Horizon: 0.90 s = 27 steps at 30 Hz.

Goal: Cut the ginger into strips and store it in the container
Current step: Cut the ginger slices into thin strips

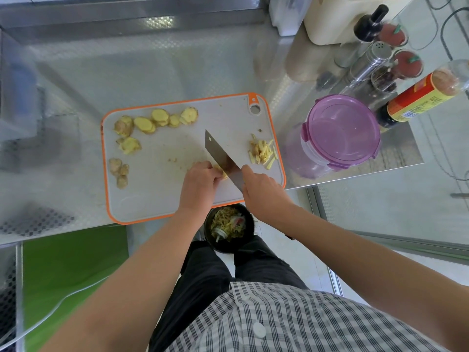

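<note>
Ginger slices (156,120): cutting board (162,153), far left
Ginger strips (262,152): board's right edge
Left hand (200,184): fingers curled on ginger piece (221,172) beside knife (223,161)
Right hand (261,191): fingers grip knife handle
Container (340,133): lidded, on desk (152,72) beside board

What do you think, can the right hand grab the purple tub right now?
Probably not yet: the right hand grips the knife, so it has no free fingers. The path looks open, since the purple tub stands just beside the board with nothing between.
</note>
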### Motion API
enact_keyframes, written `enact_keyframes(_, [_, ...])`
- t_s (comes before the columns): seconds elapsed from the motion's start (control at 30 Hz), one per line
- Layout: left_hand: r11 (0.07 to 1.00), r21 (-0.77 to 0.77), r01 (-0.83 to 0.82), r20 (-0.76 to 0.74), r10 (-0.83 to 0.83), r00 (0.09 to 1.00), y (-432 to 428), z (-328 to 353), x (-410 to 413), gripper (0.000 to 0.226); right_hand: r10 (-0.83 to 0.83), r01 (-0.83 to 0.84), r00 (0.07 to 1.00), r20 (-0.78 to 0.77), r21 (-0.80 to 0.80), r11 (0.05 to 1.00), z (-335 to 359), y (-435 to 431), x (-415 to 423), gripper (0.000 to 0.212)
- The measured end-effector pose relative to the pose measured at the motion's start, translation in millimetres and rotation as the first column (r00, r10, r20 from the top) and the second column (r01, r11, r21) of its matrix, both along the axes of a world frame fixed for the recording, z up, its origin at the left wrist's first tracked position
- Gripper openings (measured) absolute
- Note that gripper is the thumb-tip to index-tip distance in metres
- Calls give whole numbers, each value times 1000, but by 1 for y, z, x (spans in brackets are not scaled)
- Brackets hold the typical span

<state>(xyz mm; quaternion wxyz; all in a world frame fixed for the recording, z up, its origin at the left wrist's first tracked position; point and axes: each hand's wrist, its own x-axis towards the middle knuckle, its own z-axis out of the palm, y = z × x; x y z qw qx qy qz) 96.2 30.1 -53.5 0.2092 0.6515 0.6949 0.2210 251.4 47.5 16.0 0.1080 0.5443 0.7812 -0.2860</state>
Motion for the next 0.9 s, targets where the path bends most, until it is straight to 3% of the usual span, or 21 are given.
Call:
enact_keyframes(0.2, [1000, 20, -2, 26, 1, 1000, 0, 5, 0, 16, -52, 51, 999, -17, -37, 998, -10, 2, -6, 17])
enact_keyframes(0.37, [1000, 8, -25, 11, 25, 1000, 0, 8, 1, 12, -47, 46, 999, 16, 70, 996, -25, -6, -14, 9])
enact_keyframes(0.6, [999, -24, -44, 23, 45, 999, 1, 5, -3, 19, -39, 45, 989, -142, 42, 998, -6, 7, -10, 6])
enact_keyframes(0.9, [999, -27, -27, 35, 28, 999, 0, 3, -4, 20, 9, -9, 1000, 1, 4, 1000, -3, 7, -6, 18])
